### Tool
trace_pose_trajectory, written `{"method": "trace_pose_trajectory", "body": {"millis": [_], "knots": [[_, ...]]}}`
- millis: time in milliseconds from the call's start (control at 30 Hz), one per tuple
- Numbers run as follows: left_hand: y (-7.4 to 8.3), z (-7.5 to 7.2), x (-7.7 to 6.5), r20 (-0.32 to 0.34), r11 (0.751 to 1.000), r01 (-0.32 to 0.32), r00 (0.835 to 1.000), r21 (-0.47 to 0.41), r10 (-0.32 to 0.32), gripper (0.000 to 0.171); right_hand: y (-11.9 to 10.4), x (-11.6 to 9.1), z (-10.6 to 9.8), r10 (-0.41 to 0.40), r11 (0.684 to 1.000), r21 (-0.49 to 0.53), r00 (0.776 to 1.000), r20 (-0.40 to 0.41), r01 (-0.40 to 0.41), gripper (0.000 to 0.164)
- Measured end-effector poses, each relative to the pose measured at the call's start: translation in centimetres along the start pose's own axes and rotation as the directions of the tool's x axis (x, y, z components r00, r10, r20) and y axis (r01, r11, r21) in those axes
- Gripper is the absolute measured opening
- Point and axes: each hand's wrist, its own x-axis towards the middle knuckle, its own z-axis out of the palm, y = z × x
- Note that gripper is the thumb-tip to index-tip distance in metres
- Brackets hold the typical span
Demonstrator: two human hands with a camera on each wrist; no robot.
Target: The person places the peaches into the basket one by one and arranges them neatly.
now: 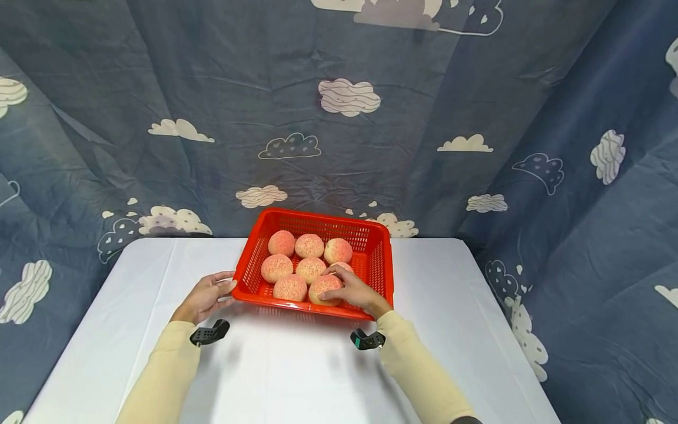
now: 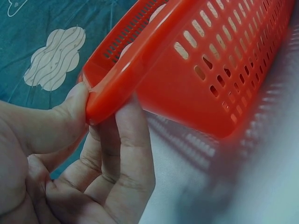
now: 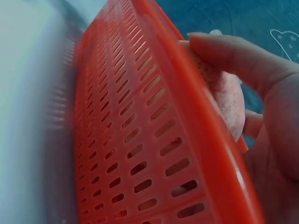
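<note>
A red perforated plastic basket (image 1: 328, 219) holds several pink-and-yellow peaches, arranged roughly in rows. At its front left corner, my left hand (image 1: 203, 297) pinches the rim. The left wrist view shows the thumb on top of the rim (image 2: 119, 79) and curled fingers underneath. Reaching over the front side of the basket, my right hand (image 1: 360, 294) grips the front right peach (image 1: 323, 287), thumb on its near side and fingers over its far side. Another peach (image 1: 341, 267) behind it is partly covered by those fingers. In the right wrist view, the basket wall hides part of the gripped peach (image 3: 229, 100).
The basket stands near the back of a table with a white cover (image 1: 286, 377). A dark blue curtain (image 1: 222, 76) with cloud prints hangs behind the table and along its sides. Both wrists carry black straps (image 1: 209, 333) over cream sleeves.
</note>
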Motion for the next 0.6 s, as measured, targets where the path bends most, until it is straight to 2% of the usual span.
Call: {"method": "trace_pose_trajectory", "body": {"millis": [167, 367, 467, 600], "knots": [[0.1, 0.2, 0.0, -0.021, 1.000, 0.018, 1.000, 0.013, -0.018, 0.055, -0.2, -0.3, 0.2, -0.012, 0.991, -0.135, 0.999, -0.034, 0.008, 0.049], [0.2, 0.5, 0.0, -0.027, 1.000, 0.021, 0.999, 0.017, -0.021, 0.055, -0.3, -0.7, 0.1, -0.043, 0.953, -0.301, 0.998, -0.049, 0.027, 0.053], [0.2, 0.5, 0.0, -0.012, 1.000, 0.007, 1.000, 0.009, -0.007, 0.055, -0.4, -1.1, -0.2, -0.055, 0.934, -0.355, 0.997, -0.053, 0.033, 0.053], [0.1, 0.5, 0.0, -0.015, 1.000, 0.007, 1.000, 0.001, -0.006, 0.055, -0.5, -1.8, -0.5, -0.061, 0.928, -0.372, 0.996, -0.062, 0.033, 0.050]]}}
